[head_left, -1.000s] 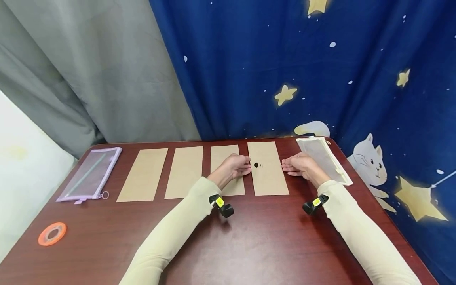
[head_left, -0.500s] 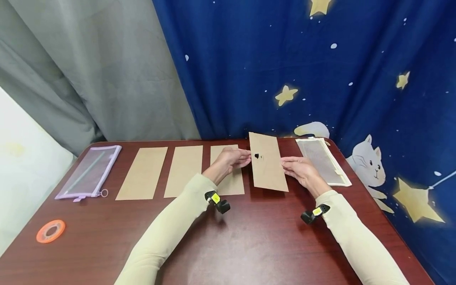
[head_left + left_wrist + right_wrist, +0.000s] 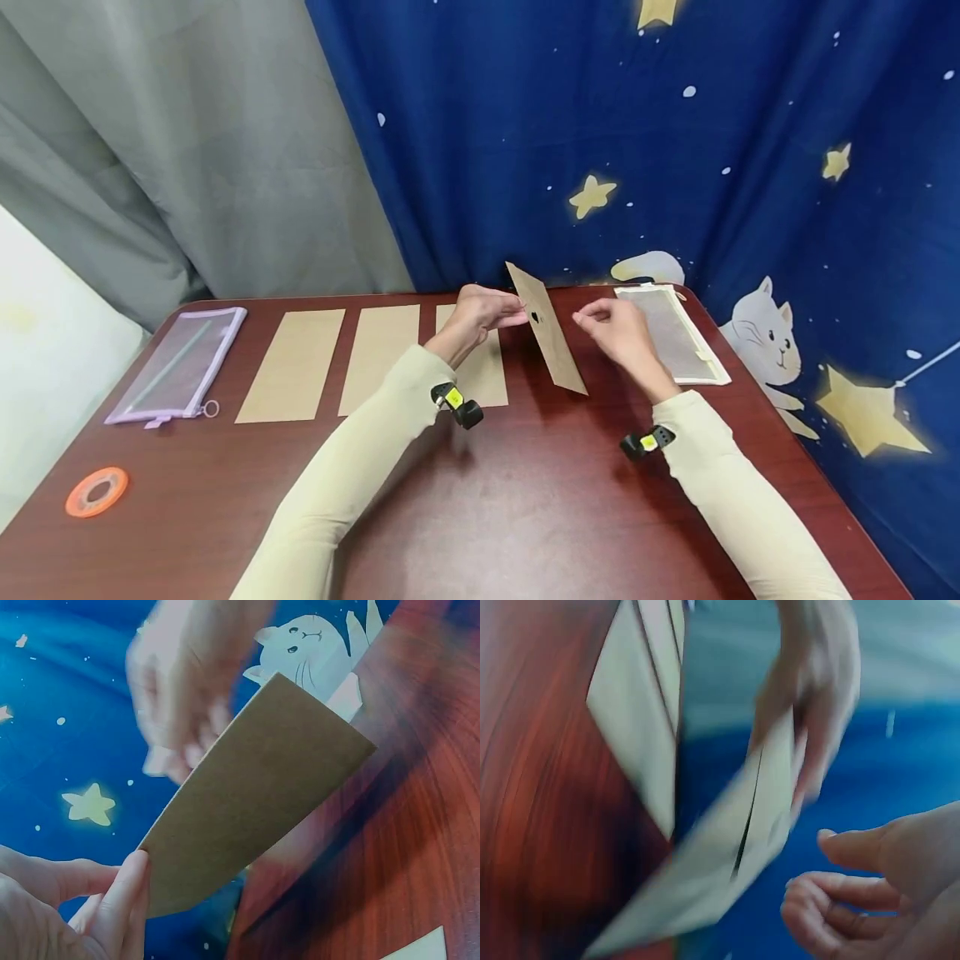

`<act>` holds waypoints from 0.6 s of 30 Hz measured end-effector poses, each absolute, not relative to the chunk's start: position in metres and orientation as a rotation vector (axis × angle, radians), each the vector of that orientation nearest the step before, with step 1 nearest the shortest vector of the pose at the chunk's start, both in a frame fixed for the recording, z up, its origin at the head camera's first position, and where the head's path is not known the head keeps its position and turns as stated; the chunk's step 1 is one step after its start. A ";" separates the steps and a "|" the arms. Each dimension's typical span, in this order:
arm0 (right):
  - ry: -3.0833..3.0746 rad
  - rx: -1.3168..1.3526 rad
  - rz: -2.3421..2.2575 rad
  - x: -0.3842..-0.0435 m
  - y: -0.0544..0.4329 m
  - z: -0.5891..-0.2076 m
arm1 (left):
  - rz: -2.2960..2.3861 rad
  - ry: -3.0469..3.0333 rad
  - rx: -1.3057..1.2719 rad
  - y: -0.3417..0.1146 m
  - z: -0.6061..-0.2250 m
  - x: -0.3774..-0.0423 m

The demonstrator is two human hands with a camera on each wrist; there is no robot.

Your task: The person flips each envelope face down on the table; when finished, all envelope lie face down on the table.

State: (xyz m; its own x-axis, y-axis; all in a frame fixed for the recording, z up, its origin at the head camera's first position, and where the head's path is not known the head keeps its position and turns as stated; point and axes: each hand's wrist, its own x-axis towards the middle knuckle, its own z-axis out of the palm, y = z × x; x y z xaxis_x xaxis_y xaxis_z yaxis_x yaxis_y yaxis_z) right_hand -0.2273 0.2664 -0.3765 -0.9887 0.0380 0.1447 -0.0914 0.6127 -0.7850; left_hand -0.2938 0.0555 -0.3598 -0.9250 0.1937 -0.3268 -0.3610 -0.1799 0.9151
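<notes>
A brown kraft-paper envelope [image 3: 553, 337] with a small black mark is tilted up on edge above the table. My left hand [image 3: 478, 318] pinches its left long edge between thumb and fingers, as the left wrist view shows on the envelope's plain side [image 3: 247, 799]. My right hand [image 3: 621, 337] is apart from the envelope, to its right. In the right wrist view that hand's fingers [image 3: 817, 915] bend loosely, with a gap to the thumb and nothing held. A dark slit crosses the envelope's blurred face [image 3: 720, 855] there.
Three plain kraft-paper pieces [image 3: 291, 367] lie in a row on the dark red table [image 3: 510, 500]. A purple mesh zip pouch [image 3: 180, 362] lies at the left, a white-edged mesh pouch [image 3: 675, 333] at the right. An orange tape roll [image 3: 97, 492] is front left.
The envelope lay flat between both hands, then was lifted and turned so its right side swings down and away from view. My right hand has let go; my left keeps its pinch.
</notes>
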 end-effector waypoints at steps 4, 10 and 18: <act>-2.691 0.223 0.735 -0.209 0.218 -0.351 | 2.162 1.784 -0.193 0.053 -0.351 -0.295; -2.629 0.226 0.229 -0.200 0.178 -0.352 | 2.151 1.828 -0.171 0.052 -0.345 -0.295; -2.548 0.070 0.307 -0.200 0.180 -0.345 | 2.167 1.740 -0.186 0.057 -0.366 -0.289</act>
